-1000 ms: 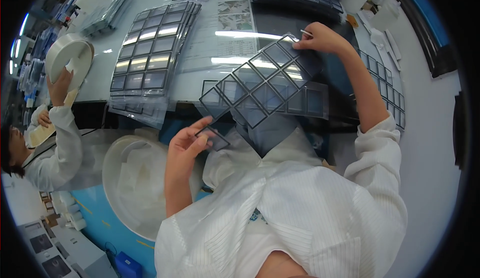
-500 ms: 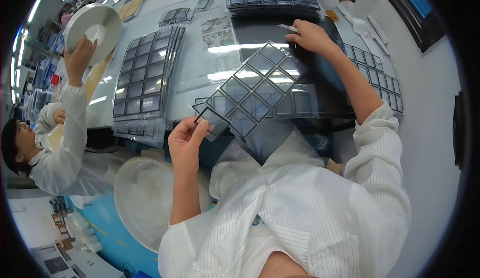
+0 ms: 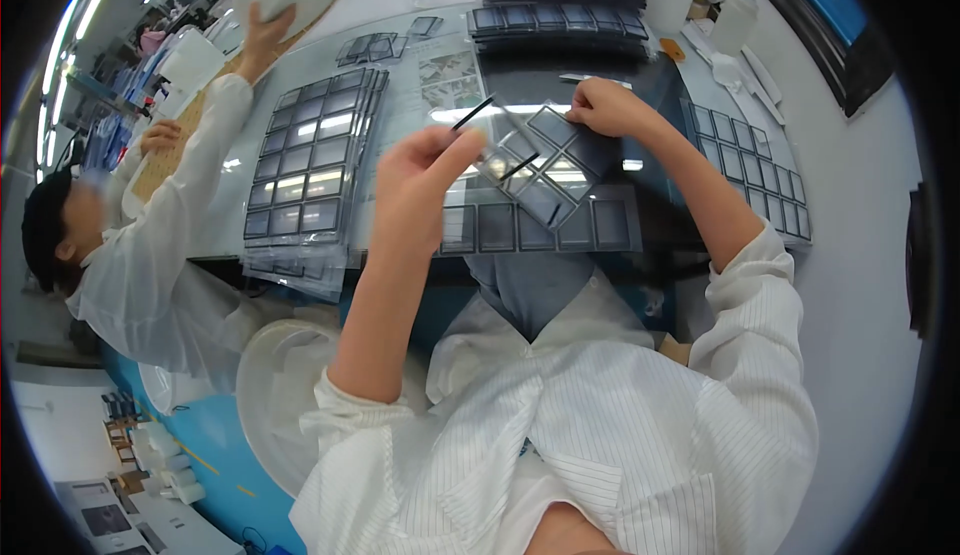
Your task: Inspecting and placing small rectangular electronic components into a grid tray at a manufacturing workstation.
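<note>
as the left hand [image 3: 420,170] pinches a thin black stick [image 3: 472,113] | right hand [image 3: 600,107] presses the clear tray [image 3: 545,160] flat on the desk [image 3: 420,75], likely to stop slips

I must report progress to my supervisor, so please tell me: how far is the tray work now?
Looks done: a stack of clear compartment trays with dark squares lies filled on the glossy table. In hand: the left hand holds a thin black stick, and the right hand rests on a tilted clear grid tray. Apparently left: that tray, not lying flat.
</note>
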The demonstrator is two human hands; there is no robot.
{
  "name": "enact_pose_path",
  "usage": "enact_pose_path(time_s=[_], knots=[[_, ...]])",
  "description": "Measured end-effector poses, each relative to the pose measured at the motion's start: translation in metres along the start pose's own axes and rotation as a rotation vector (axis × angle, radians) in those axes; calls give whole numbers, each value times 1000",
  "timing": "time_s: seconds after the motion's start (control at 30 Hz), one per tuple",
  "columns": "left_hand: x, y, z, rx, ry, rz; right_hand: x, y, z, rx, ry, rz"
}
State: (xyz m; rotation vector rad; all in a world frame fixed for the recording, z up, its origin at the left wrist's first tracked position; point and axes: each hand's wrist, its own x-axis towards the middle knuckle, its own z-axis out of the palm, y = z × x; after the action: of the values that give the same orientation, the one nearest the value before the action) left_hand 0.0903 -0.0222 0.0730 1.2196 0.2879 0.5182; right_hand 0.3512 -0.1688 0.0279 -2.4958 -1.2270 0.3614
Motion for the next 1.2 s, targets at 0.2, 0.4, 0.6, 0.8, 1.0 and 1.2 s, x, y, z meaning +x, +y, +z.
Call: enact_pose_path(time_s=[0.2, 0.4, 0.6, 0.8, 1.0, 1.2], knots=[[75, -31, 37, -17, -128, -269, 1, -2, 4, -22, 27, 16], [97, -43, 35, -145, -170, -413, -1, 12, -1, 225, 191, -4], [140, -55, -20, -471, 48, -278, -3, 26, -7, 959, -187, 277], [198, -71, -43, -443, 199, -314, 1, -14, -13, 376, -277, 118], [227, -84, -26, -219, -60, -508, 15, -22, -66, 514, -498, 45], [227, -92, -12, -137, -262, -457, 45, -31, -212, 686, -90, -11]])
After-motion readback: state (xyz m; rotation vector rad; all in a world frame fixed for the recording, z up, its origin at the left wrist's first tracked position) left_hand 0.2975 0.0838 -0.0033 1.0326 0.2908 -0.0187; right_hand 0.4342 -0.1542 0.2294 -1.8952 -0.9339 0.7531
